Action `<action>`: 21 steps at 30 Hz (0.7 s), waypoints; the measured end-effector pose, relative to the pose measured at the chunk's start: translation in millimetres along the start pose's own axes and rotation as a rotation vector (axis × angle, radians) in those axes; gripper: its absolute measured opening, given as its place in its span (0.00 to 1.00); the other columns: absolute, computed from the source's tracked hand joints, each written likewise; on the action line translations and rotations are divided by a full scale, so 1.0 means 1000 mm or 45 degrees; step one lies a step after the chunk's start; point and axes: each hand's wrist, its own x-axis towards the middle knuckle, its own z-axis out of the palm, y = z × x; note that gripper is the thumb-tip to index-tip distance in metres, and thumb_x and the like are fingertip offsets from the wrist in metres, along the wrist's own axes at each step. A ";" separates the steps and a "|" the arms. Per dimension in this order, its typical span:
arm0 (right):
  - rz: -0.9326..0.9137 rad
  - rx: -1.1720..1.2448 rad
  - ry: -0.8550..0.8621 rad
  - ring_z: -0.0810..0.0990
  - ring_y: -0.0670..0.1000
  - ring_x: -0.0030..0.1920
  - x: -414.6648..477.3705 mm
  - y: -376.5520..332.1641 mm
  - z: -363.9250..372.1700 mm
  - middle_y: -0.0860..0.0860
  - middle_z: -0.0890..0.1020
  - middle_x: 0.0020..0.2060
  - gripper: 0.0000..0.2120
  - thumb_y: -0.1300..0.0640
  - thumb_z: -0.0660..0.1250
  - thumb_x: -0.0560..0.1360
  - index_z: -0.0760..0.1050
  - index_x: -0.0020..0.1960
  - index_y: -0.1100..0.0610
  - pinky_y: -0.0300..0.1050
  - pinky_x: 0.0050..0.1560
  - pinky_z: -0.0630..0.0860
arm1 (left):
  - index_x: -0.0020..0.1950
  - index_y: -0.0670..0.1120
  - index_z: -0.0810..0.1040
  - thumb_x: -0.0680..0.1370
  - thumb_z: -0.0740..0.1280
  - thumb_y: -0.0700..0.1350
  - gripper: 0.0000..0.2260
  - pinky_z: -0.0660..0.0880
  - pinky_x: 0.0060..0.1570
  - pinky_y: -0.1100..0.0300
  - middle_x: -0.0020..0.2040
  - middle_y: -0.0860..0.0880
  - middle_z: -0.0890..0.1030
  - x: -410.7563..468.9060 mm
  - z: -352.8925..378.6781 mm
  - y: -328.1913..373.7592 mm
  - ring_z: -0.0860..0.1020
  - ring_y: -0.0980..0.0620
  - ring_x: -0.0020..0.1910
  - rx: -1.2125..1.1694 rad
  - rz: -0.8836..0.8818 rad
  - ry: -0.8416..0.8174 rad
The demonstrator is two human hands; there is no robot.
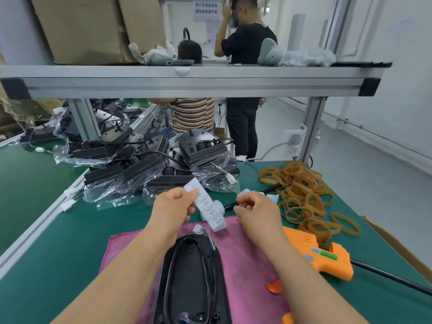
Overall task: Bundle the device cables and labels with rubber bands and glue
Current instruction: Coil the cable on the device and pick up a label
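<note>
Matt black plastic device [191, 277] on pink cloth [245, 249]; glossy orange plastic glue gun [327, 258]; printed paper labels [209, 206]; tan rubber bands [301, 190].

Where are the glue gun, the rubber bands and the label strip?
glue gun [301, 242], head view, on its orange body.
rubber bands [301, 190], head view, on the middle of the pile.
label strip [207, 203], head view, on its printed middle.

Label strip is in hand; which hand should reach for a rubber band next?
Right, probably. The right hand sits beside the rubber band pile, while the left hand pinches the label strip and lies farther away.
</note>
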 end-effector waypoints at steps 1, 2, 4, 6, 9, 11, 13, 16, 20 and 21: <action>0.022 -0.005 0.133 0.78 0.47 0.44 0.003 0.005 -0.003 0.49 0.79 0.47 0.09 0.61 0.70 0.72 0.80 0.51 0.53 0.31 0.44 0.71 | 0.34 0.44 0.76 0.77 0.71 0.45 0.13 0.68 0.30 0.62 0.26 0.51 0.74 0.002 0.000 -0.002 0.70 0.58 0.25 0.072 -0.006 0.043; 0.043 -0.006 0.238 0.76 0.48 0.45 0.005 0.009 -0.006 0.52 0.78 0.50 0.10 0.61 0.71 0.72 0.79 0.53 0.54 0.27 0.40 0.68 | 0.33 0.44 0.76 0.77 0.72 0.44 0.14 0.69 0.30 0.61 0.25 0.52 0.74 0.004 0.001 -0.003 0.69 0.58 0.22 0.128 -0.025 0.082; 0.104 -0.019 0.338 0.76 0.52 0.52 0.013 0.017 -0.008 0.55 0.75 0.56 0.18 0.60 0.73 0.70 0.77 0.59 0.57 0.31 0.46 0.67 | 0.33 0.43 0.76 0.77 0.72 0.42 0.13 0.71 0.31 0.60 0.24 0.50 0.75 0.008 0.003 -0.004 0.71 0.57 0.21 0.102 -0.101 0.116; 0.149 -0.063 0.300 0.75 0.55 0.59 0.021 0.021 -0.008 0.57 0.73 0.61 0.24 0.60 0.73 0.70 0.73 0.65 0.59 0.37 0.52 0.65 | 0.42 0.42 0.77 0.77 0.71 0.38 0.06 0.76 0.32 0.59 0.30 0.45 0.80 0.008 0.007 -0.001 0.78 0.55 0.27 -0.125 -0.235 0.092; 0.143 -0.296 0.108 0.76 0.56 0.58 0.030 0.023 -0.004 0.54 0.79 0.59 0.20 0.58 0.69 0.74 0.74 0.65 0.56 0.41 0.47 0.66 | 0.62 0.35 0.74 0.76 0.69 0.29 0.15 0.78 0.44 0.57 0.41 0.41 0.80 0.010 0.010 0.003 0.81 0.47 0.45 -0.439 -0.337 0.038; 0.167 -0.448 0.009 0.79 0.57 0.52 0.033 0.023 -0.004 0.54 0.82 0.51 0.13 0.58 0.68 0.73 0.77 0.58 0.55 0.45 0.42 0.70 | 0.69 0.34 0.70 0.76 0.69 0.30 0.22 0.76 0.48 0.56 0.42 0.43 0.77 0.006 0.007 0.003 0.77 0.47 0.46 -0.350 -0.296 0.032; 0.162 -0.452 -0.035 0.78 0.57 0.43 0.035 0.022 -0.007 0.55 0.81 0.40 0.03 0.59 0.67 0.73 0.77 0.44 0.58 0.47 0.39 0.71 | 0.67 0.42 0.74 0.76 0.70 0.37 0.19 0.74 0.45 0.55 0.47 0.46 0.79 0.000 0.001 0.006 0.77 0.48 0.45 0.095 -0.142 0.189; 0.102 0.043 0.005 0.71 0.52 0.36 0.034 0.012 -0.012 0.61 0.77 0.34 0.10 0.58 0.67 0.73 0.76 0.38 0.65 0.45 0.36 0.66 | 0.52 0.54 0.80 0.77 0.68 0.47 0.05 0.69 0.41 0.58 0.47 0.53 0.80 -0.024 0.002 0.020 0.79 0.52 0.45 0.441 0.314 0.403; -0.181 0.391 -0.121 0.72 0.45 0.36 0.012 -0.019 -0.016 0.58 0.81 0.37 0.07 0.57 0.68 0.75 0.81 0.41 0.59 0.42 0.37 0.70 | 0.40 0.50 0.81 0.78 0.65 0.58 0.14 0.69 0.37 0.59 0.37 0.52 0.81 -0.042 0.033 0.034 0.76 0.57 0.37 0.496 0.347 0.033; -0.237 0.396 -0.171 0.72 0.44 0.36 0.005 -0.023 -0.015 0.57 0.81 0.37 0.08 0.57 0.68 0.76 0.81 0.41 0.59 0.40 0.37 0.70 | 0.41 0.50 0.82 0.79 0.64 0.59 0.16 0.71 0.39 0.59 0.38 0.52 0.82 -0.042 0.040 0.037 0.76 0.56 0.38 0.458 0.250 -0.082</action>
